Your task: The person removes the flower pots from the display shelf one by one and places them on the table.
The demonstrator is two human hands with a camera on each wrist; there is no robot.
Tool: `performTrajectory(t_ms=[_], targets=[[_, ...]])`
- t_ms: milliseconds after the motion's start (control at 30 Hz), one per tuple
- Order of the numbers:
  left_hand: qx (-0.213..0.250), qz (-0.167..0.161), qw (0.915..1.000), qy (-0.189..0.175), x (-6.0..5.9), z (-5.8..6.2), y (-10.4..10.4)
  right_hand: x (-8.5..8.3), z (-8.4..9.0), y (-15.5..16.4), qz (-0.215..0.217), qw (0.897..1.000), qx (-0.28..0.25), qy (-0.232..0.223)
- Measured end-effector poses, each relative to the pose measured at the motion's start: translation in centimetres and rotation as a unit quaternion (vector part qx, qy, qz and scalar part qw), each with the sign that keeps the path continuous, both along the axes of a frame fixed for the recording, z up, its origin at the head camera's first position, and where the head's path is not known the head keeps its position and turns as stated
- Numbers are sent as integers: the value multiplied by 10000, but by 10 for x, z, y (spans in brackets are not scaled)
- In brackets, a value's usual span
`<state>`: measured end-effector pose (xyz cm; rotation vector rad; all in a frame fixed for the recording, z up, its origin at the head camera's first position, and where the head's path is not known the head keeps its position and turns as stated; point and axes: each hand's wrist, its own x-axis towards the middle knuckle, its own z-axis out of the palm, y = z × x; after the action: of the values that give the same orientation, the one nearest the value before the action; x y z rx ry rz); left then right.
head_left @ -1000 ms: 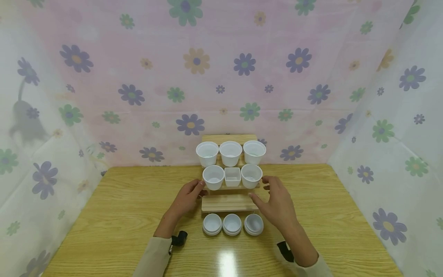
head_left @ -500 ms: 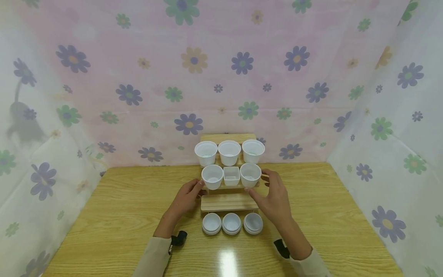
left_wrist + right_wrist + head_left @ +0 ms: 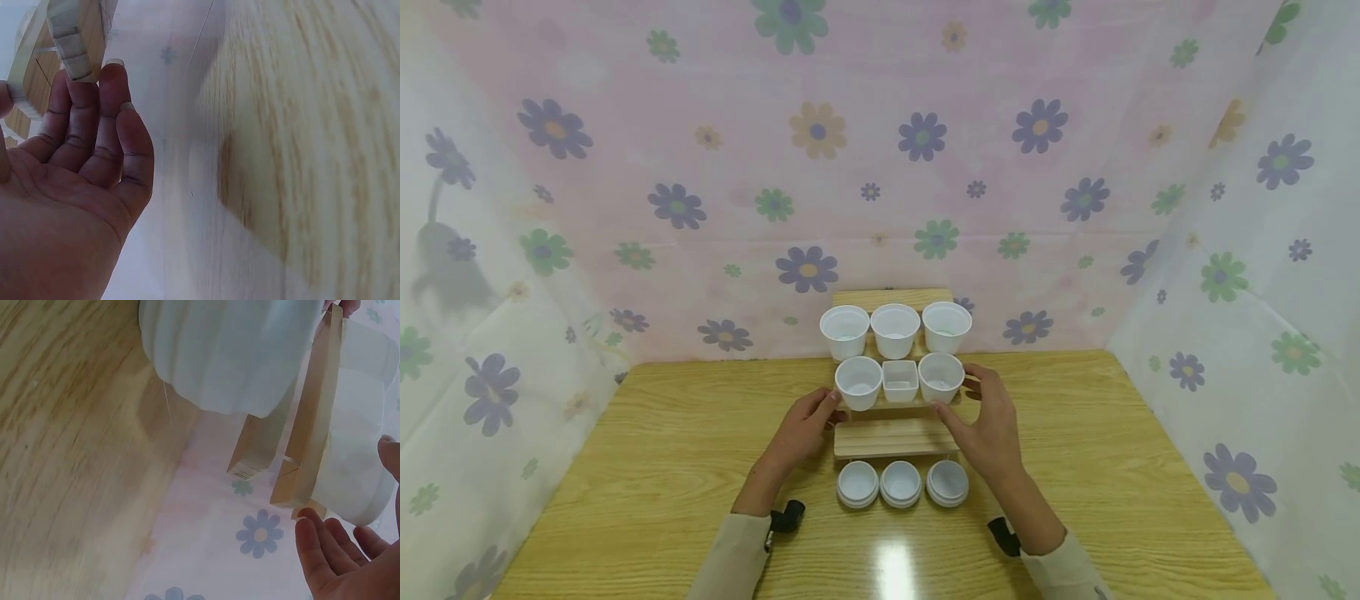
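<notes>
A tiered wooden stand [image 3: 895, 438] holds white cups in rows. At the left end of its middle shelf, my left hand [image 3: 803, 429] grips the board, fingers curled at the shelf end [image 3: 80, 65] and thumb on the other side. My right hand [image 3: 991, 425] is around the right round cup [image 3: 941, 380] of that row, thumb at its front and loosely bent fingers along its right side. In the right wrist view, the fingertips [image 3: 306, 519] are right at the shelf end and cup. A small square cup [image 3: 900, 382] and another round cup [image 3: 858, 385] share the row.
On the top tier stand three larger round cups, the middle one [image 3: 895, 332] included. Three small ribbed white cups [image 3: 901, 485] line up before the stand on the wood-grain table [image 3: 700, 467]. A flowered cloth [image 3: 880, 150] hangs close behind the stand.
My right hand has moved left and closer to the right cup, its thumb coming up to the cup's front. My left hand stays at the shelf. The head view has shifted slightly.
</notes>
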<state>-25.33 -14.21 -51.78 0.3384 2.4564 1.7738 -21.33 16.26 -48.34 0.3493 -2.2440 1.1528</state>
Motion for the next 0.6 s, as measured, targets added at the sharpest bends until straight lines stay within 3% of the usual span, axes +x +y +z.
performTrajectory(t_ms=[600], targets=[[-124,60,9999,-34,-3,-4,0,-4,-1,-2,104,9998,-183,-37]])
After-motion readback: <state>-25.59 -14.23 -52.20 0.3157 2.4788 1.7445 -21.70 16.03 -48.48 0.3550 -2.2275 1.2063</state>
